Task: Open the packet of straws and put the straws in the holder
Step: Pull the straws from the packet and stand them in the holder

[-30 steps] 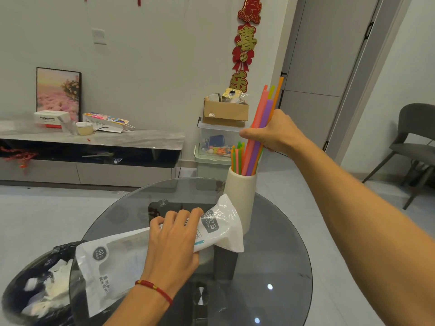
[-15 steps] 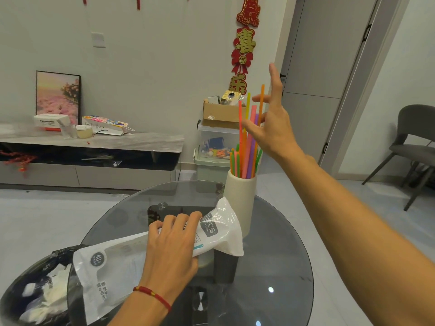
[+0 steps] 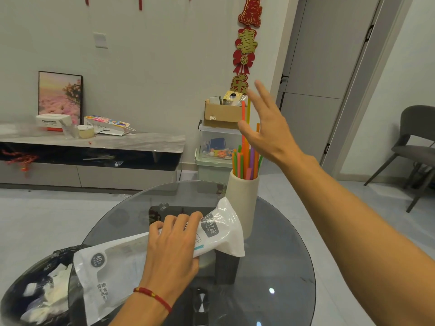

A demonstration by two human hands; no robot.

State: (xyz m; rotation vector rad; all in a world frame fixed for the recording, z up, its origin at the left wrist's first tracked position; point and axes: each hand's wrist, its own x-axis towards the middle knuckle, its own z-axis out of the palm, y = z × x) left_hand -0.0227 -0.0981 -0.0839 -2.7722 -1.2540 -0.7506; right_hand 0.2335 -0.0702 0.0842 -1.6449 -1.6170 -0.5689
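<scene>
Glass makes up the round top of the desk (image 3: 277, 267), dark and see-through, with a black base showing beneath it. Off its left edge sits a bin with a black liner (image 3: 35, 295), holding crumpled white scraps.

On the desk lies the packet (image 3: 113, 267), a long white plastic bag printed with grey labels, stretched from the near left edge up toward the middle. Its torn mouth flares open at the far end, just beside the foot of the holder. The bag looks flat and slack; whether any straws remain inside cannot be told.

The holder (image 3: 244, 203) is a plain cream cylinder standing upright on the far side of the desk. The straws (image 3: 246, 161) stand in it as a bunch of orange, pink, purple and green, most ending a little above the rim, a few orange and yellow-green ones rising much taller.

The right hand (image 3: 266, 130) is raised above the holder with its fingers (image 3: 261, 90) spread wide and straight, holding nothing. The tall straws pass behind the thumb side of the palm; whether they touch it cannot be told.

The left hand (image 3: 171, 250) grips the packet around its middle, fingers curled over the top of the plastic and the thumb tucked under. A red cord bracelet (image 3: 153, 297) circles that wrist.
</scene>
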